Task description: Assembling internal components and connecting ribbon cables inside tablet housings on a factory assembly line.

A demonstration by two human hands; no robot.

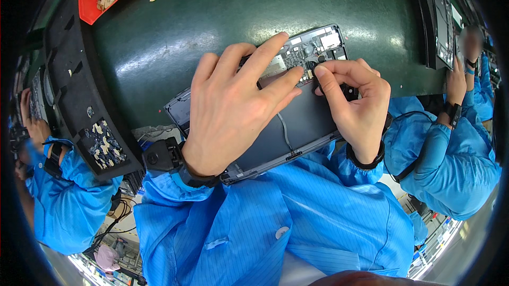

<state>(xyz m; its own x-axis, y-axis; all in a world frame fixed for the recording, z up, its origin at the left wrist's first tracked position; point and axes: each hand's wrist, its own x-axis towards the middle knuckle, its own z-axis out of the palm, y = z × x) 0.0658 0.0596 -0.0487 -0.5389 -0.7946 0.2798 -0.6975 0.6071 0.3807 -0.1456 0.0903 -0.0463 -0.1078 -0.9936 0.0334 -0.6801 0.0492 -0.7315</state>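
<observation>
An opened laptop casing (313, 121) lies tilted on the green bench in front of me, its inside facing up. A circuit board (297, 53) shows along its far side, and a thin grey cable (284, 132) crosses the dark panel nearer to me. My left hand (233, 100) spreads over the casing, fingers apart, with the index fingertip on the board and the thumb just beside it. At the board's near edge, my right hand (355, 100) pinches a small black part; its exact kind is partly hidden by the fingers.
A red bin (90, 0) of pale scraps stands at the far left. Along the left runs a black foam tray (66, 74) with small pieces (106, 148). Another black tray (424, 21) edges the right. Co-workers in blue sleeves (74, 201) work on both sides.
</observation>
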